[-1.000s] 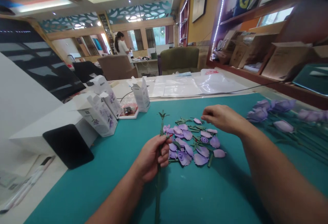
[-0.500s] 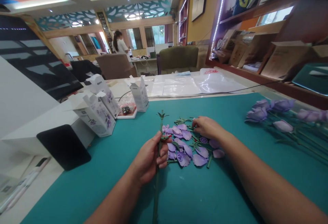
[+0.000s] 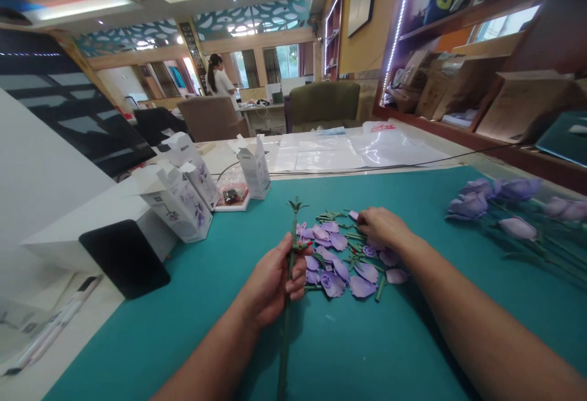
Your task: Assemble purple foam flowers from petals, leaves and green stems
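Observation:
My left hand (image 3: 279, 275) is wrapped round a green artificial flower stem (image 3: 285, 334), held upright. At its top is a small leafy crown (image 3: 296, 205). A short green piece with a red tip (image 3: 302, 245) juts out by the thumb. My right hand (image 3: 383, 225) is at the far right of a pile of loose lilac petals (image 3: 338, 241), fingers curled down and fingertips hidden. Just left of its fingers lies a small pale petal (image 3: 353, 214). Short green stem pieces (image 3: 380, 289) and rolled lilac flower centres (image 3: 369, 251) lie among the petals.
Assembled lilac flowers (image 3: 468, 202) lie on the green mat (image 3: 367, 352) at right. White printed boxes (image 3: 183, 208) and a black tablet-like panel (image 3: 123, 258) stand at left. Clear plastic sheets (image 3: 325, 151) lie beyond the mat. A person (image 3: 221, 80) stands in the background.
My right hand has shifted slightly right, so more of the pale petal beside its fingers shows. My left hand keeps its hold on the stem. The whole view has moved a little.

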A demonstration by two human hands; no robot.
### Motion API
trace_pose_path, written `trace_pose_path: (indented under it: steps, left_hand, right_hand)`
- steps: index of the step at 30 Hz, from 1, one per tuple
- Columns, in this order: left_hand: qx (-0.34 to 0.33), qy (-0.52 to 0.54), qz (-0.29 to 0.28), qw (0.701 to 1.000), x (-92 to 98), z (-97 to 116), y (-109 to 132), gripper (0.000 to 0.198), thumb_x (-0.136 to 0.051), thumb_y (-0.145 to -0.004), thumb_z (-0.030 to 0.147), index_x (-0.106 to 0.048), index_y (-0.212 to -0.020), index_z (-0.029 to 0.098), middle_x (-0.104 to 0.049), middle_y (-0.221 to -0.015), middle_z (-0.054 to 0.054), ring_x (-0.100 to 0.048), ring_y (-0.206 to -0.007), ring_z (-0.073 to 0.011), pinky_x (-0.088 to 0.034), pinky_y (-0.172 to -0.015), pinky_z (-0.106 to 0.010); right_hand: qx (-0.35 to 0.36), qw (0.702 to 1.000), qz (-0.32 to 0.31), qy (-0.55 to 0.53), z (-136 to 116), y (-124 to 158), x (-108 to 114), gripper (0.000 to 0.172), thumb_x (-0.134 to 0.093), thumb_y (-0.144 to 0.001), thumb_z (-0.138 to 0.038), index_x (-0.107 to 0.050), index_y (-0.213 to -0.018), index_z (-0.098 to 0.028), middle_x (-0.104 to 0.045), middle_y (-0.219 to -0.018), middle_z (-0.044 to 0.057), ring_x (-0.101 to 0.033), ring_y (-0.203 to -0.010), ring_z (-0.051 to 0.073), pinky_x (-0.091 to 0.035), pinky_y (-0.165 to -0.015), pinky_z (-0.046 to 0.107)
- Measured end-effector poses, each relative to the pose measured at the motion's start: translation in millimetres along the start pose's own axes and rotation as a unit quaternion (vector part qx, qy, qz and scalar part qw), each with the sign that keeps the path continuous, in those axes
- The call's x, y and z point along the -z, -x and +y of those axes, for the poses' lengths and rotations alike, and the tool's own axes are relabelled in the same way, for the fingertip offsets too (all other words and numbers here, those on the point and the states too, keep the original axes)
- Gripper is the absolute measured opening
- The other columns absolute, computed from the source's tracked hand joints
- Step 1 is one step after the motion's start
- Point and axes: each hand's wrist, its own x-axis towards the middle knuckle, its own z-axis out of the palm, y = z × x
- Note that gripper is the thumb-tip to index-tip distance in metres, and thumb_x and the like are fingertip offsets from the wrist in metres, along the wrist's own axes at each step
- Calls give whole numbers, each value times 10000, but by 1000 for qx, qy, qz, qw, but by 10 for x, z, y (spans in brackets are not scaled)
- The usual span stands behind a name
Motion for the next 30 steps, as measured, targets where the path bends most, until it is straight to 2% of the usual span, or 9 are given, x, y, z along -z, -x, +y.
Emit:
trace_pose_path:
  steps: [4, 8, 14, 22, 27, 30]
  left_hand:
    - [2, 4, 1, 1000, -12, 9, 10, 501, -258, -943, 499, -565, -815, 125, -360, -475, 67, -230, -339, -41, -230, -353, -166]
    - [0, 2, 7, 1000, -23, 12, 14, 497, -278, -933, 519, -568, -834, 128, -357, -478, 69, -233, -339, -42, -241, -359, -168]
    - [-11, -6, -2, 1000, 5, -7, -3, 459, -316, -930, 501, -566, -831, 129, -360, -495, 70, -231, -343, -39, -252, -356, -161]
    - [-22, -13, -7, 1000, 30, 5, -16, 427, -341, -928, 485, -558, -829, 131, -356, -503, 73, -239, -348, -37, -269, -350, -154]
    - [-19, -15, 3, 1000, 9, 18, -14, 437, -309, -945, 455, -558, -815, 121, -355, -494, 71, -236, -345, -37, -260, -344, -156]
    - [-17, -13, 4, 1000, 9, 18, -16, 432, -315, -945, 453, -558, -817, 120, -353, -495, 72, -233, -345, -35, -252, -346, -154]
  right_hand:
    - [-5, 1000, -6, -7, -3, 5, -27, 209, -488, -779, -220, -684, -845, -186, -687, -882, 121, -624, -815, 250, -356, -558, 286]
    - [-4, 1000, -13, -27, 22, -10, -23, 193, -520, -746, -218, -667, -868, -193, -693, -843, 81, -617, -741, 213, -333, -526, 267]
    - [1, 999, -16, -45, 102, -15, 36, 224, -480, -794, -232, -684, -880, -203, -704, -846, 50, -608, -740, 171, -342, -565, 246]
    - [-24, 999, -25, -39, 242, -22, 73, 245, -500, -798, -262, -702, -915, -190, -714, -885, 78, -609, -743, 185, -339, -553, 251]
    - [-13, 999, -22, -46, 125, 15, 123, 277, -477, -817, -245, -696, -978, -195, -707, -979, 83, -618, -828, 192, -356, -589, 249]
    - [16, 998, -40, -55, -30, 50, 139, 238, -511, -801, -277, -705, -924, -214, -715, -895, 51, -620, -779, 172, -356, -574, 240]
